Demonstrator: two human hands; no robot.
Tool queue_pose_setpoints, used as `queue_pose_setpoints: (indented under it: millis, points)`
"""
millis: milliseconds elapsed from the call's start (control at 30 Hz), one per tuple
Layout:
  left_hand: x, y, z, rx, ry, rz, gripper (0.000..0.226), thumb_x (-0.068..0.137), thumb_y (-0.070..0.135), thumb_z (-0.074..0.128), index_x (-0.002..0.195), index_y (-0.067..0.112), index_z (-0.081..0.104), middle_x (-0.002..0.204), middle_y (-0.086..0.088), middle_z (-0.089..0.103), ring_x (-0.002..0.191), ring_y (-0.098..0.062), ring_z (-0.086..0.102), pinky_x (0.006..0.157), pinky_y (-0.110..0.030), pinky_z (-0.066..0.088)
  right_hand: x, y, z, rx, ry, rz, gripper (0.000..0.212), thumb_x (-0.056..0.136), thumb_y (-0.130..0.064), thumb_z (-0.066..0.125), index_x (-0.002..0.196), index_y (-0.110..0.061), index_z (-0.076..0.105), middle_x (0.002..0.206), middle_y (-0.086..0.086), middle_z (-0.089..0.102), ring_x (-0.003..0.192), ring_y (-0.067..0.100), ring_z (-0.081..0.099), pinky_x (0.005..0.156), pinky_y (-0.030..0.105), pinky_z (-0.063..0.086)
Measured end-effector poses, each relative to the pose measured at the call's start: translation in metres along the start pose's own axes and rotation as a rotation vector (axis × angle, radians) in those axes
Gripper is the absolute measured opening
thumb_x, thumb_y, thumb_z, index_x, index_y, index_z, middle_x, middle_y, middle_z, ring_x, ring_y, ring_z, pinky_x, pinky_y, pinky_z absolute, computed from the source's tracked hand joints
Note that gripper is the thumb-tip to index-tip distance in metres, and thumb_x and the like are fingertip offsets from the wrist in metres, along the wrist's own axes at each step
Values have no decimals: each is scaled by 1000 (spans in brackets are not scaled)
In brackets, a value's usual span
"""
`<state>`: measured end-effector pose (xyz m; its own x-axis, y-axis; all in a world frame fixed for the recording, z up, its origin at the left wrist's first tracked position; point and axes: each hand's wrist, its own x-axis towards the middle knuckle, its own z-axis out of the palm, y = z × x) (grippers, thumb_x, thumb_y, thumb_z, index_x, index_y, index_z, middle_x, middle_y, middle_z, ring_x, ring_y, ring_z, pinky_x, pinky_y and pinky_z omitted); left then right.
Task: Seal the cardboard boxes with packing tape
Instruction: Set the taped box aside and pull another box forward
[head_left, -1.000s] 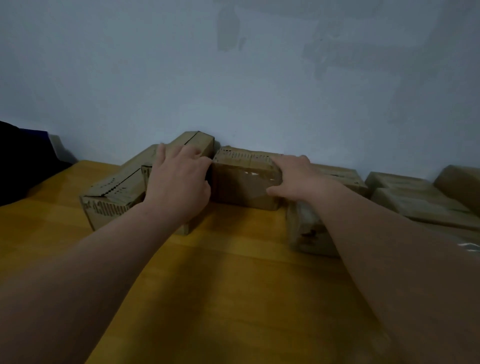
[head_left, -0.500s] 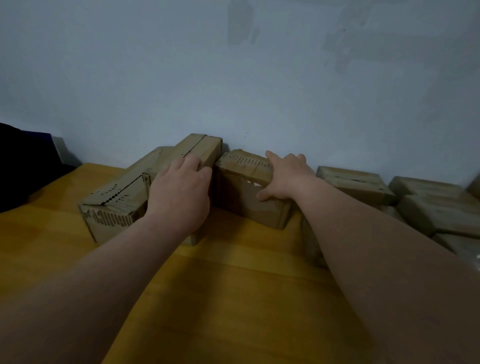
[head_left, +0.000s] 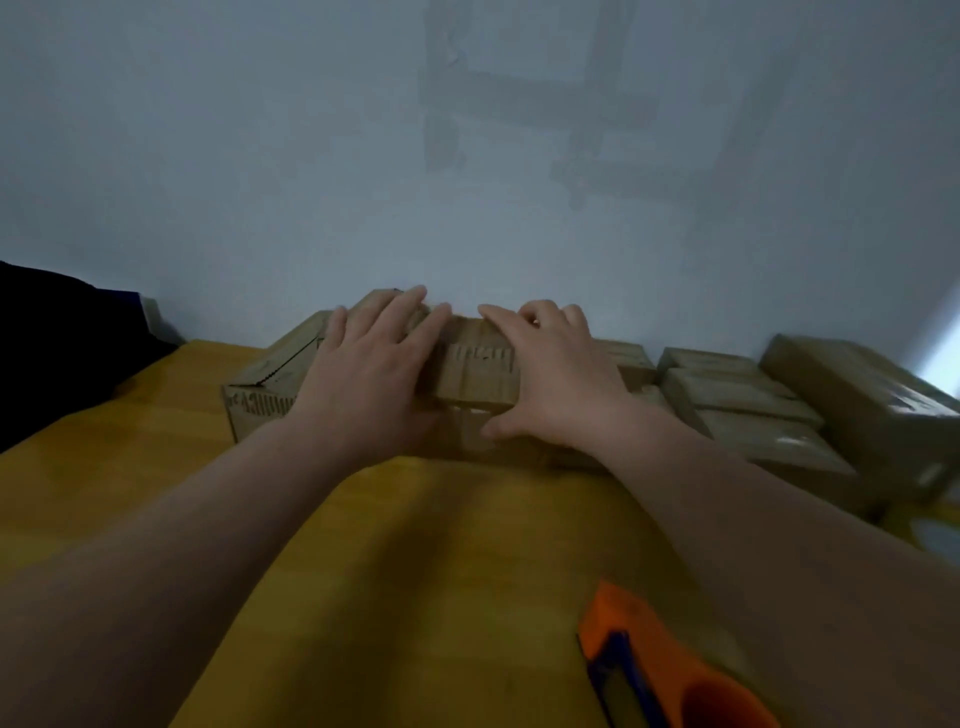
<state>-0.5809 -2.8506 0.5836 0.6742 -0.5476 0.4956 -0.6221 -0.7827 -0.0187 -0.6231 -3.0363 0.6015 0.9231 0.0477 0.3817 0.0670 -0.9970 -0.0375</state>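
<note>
A: Head view: where is the cardboard box (head_left: 478, 376) sitting?
B: On the yellow counter (head_left: 415, 571), against the wall (head_left: 311, 156), between other boxes (head_left: 737, 400).
A: And the hands?
B: The left hand (head_left: 374, 374) is resting at its left end, fingers straight and spread. The right hand (head_left: 550, 379) is gripping it, fingers curling over the far edge.

Yellow table (head_left: 130, 441) bears cardboard boxes (head_left: 753, 410) along its far edge and, seemingly, an orange tape dispenser (head_left: 649, 660).

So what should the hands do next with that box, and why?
Probably slide the box closer across the table. Both the left hand and the right hand are on it by the wall, and the orange tape dispenser lies nearer.
</note>
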Motion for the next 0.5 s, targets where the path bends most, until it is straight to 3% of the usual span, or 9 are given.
queue_pose_setpoints:
  millis: [67,133,233,300,400,500]
  points:
    - [-23,10,-16,41,-121,66,104,67,75,46,151,32,0,158,2,6,145,-22,1,116,-57,7,-41,-14,-10,34,-18,-45,113,54,-57,82,145,-40,17,131,-4,35,117,18,28,76,31,36]
    - [-49,19,-26,61,-244,106,111,65,79,52,150,36,-6,157,4,8,145,-21,2,116,-55,7,-78,-25,-15,109,-48,-62,111,54,-55,83,143,-44,17,130,-6,35,116,16,27,82,32,39]
    - [-89,29,-35,27,-300,136,111,62,78,58,148,40,-1,143,6,27,130,-17,26,110,-41,26,-124,-38,-15,217,-106,-61,112,57,-54,84,144,-47,14,136,-9,34,121,14,24,93,38,39]
    - [-113,35,-36,4,-341,124,109,61,78,60,147,42,3,134,7,31,120,-14,32,102,-35,35,-147,-42,-13,294,-160,-42,114,58,-55,83,145,-48,10,141,-12,28,126,14,22,99,41,36]
    - [-142,40,-34,-28,-482,47,109,60,76,63,147,45,5,129,7,31,118,-15,32,97,-38,42,-177,-34,-9,384,-250,68,115,59,-52,84,146,-47,10,144,-15,20,133,14,20,107,43,29]
    - [-161,43,-33,-104,-568,4,109,60,79,60,146,47,3,138,6,27,125,-17,29,99,-42,42,-206,-20,-3,286,-326,234,104,65,-38,84,146,-39,20,138,-4,26,131,20,26,102,38,35]
